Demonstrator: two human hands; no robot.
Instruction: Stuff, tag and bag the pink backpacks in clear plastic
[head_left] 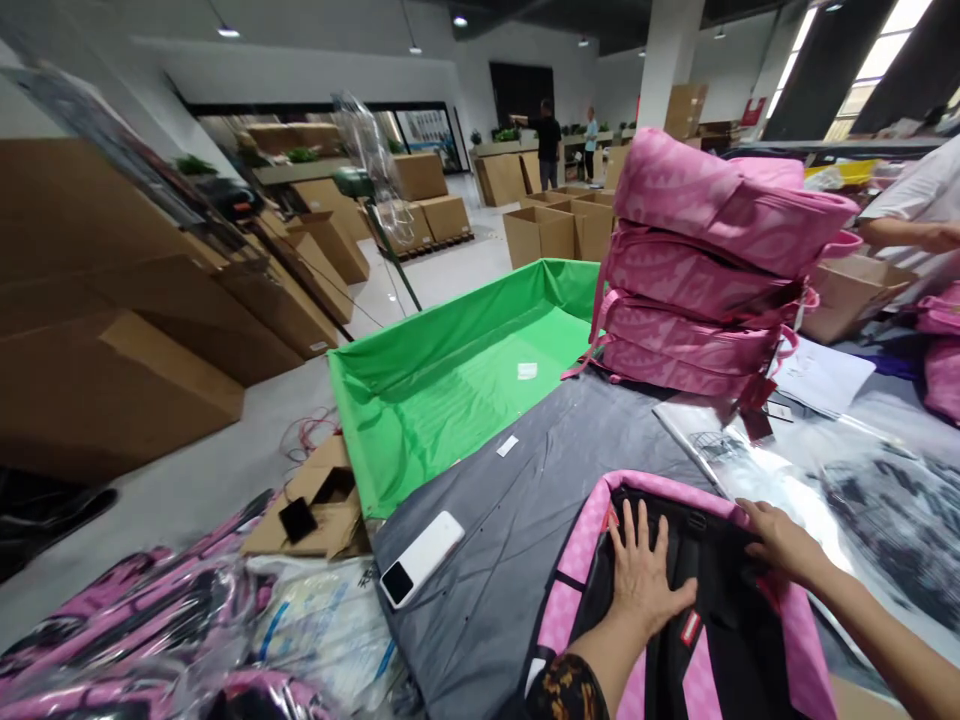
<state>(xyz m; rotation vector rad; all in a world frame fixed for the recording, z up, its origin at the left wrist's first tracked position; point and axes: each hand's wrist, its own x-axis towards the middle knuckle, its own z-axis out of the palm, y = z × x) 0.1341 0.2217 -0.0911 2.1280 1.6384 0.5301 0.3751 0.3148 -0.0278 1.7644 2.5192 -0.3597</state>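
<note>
A pink backpack [600, 560] lies back-side up on the grey table cover [495, 580], its black padded back and straps facing me. My left hand [643, 575] lies flat on the black padding with the fingers stretched out. My right hand [780, 540] rests on the upper right edge of the same backpack, fingers curled over the black part; whether it grips anything I cannot make out.
A stack of pink backpacks [705, 270] stands at the table's far side. A green fabric bin [450, 380] adjoins the table. A white phone [420, 558] lies near the left edge. Clear plastic bags [862, 500] lie right. Cardboard boxes [112, 390] and bagged backpacks [150, 640] fill the left floor. A person in white [922, 215] works right.
</note>
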